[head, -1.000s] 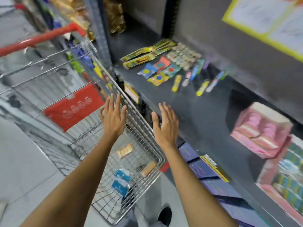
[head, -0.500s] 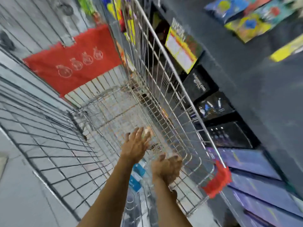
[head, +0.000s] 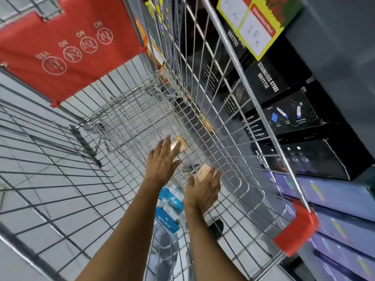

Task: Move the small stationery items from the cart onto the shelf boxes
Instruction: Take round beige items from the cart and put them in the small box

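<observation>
Both arms are down inside the wire cart (head: 233,110). Blue packs (head: 169,209) lie on the cart floor between the forearms, one reading "apsara". The red child-seat flap (head: 67,55) at the back carries crossed-out pictograms, seen upside down, with "NO" three times and "YES" once. Through the right-hand mesh stand black boxes (head: 269,78) printed "STAINLESS STEEL BOTTLE", and above them a yellow-edged price card (head: 253,27), its handwriting not readable. Purple boxes (head: 334,199) fill the shelf below. A red corner bumper (head: 296,230) caps the near right corner of the cart.

The left hand (head: 162,161) has fingers spread, tips at a small orange packet (head: 178,145) on the floor wire; whether it grips yet, I cannot tell. The right hand (head: 203,191) is curled around a second orange packet (head: 205,169), which pokes out above the fingers, close to the right wall.
</observation>
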`<state>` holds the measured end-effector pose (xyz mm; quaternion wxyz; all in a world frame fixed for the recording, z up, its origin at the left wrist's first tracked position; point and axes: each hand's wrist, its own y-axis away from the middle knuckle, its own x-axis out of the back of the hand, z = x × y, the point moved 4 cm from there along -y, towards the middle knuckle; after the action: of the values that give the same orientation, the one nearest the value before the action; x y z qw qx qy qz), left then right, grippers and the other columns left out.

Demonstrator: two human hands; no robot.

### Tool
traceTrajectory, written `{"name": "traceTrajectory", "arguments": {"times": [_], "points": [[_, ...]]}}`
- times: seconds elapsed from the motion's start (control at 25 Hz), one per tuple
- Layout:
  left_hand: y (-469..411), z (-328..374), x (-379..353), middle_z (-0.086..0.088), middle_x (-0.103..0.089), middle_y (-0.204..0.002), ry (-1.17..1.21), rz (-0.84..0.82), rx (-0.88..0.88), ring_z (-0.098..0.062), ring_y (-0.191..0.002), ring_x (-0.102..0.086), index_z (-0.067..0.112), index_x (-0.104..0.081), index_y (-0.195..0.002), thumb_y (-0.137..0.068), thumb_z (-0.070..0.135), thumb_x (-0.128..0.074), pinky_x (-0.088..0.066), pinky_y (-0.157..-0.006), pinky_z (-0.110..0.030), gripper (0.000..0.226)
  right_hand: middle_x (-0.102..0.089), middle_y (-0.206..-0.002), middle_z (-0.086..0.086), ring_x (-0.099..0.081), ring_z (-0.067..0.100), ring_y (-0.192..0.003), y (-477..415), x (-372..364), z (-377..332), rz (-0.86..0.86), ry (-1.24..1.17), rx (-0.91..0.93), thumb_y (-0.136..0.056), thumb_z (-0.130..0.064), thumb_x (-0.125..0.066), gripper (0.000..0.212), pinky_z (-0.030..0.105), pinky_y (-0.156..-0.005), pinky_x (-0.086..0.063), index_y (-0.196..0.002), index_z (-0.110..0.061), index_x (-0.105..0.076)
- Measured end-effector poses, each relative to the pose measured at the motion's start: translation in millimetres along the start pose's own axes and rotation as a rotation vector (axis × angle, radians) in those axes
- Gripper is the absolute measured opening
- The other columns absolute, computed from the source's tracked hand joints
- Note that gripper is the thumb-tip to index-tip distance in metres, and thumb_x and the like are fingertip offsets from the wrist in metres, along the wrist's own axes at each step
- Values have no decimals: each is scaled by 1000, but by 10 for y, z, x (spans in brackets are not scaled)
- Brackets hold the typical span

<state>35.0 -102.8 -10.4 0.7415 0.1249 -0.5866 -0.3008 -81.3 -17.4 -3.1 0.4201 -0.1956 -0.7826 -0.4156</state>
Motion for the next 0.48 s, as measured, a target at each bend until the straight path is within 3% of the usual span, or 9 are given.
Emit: {"name": "traceTrajectory", "arguments": {"times": [0.08,0.24,0.36,0.48], "points": [[-72,38,-8,-12,-1,-159,-38,-16,-19,-33,-145,-8,30,-4,-148,-95,47,-38,-19,-114,-53,65,-12,-157,10,-29,31,-134,-19,-20,-18,8,4,-29,-85,-36,-64,78,45,-97,-45,-146,-21,-19],[-143,51,-48,-17,-22,-154,-41,117,2,-36,-138,-28,27,-11,-148,-93,32,-53,-28,-111,-54,69,-15,-156,10,-35,31,-128,-36,-76,-71,34,-46,-49,-85,-24,-66,70,48,-88,-51,-143,-22,-27],[-171,-31,-23,-20,-43,-140,-2,153,88,-36,-122,-46,21,-10,-147,-89,32,-60,-43,-99,-52,78,-21,-155,7,-42,30,-125,-55,-20,-95,96,-151,-60,-82,-20,-69,71,45,-87,-52,-142,-20,-32],[-156,-104,45,-22,-53,-125,30,253,124,-36,-109,-52,15,-16,-146,-87,38,-60,-50,-87,-47,77,-29,-153,6,-43,27,-126,-54,117,-192,152,-201,16,-80,-17,-71,68,42,-90,-51,-139,-17,-38]]}}
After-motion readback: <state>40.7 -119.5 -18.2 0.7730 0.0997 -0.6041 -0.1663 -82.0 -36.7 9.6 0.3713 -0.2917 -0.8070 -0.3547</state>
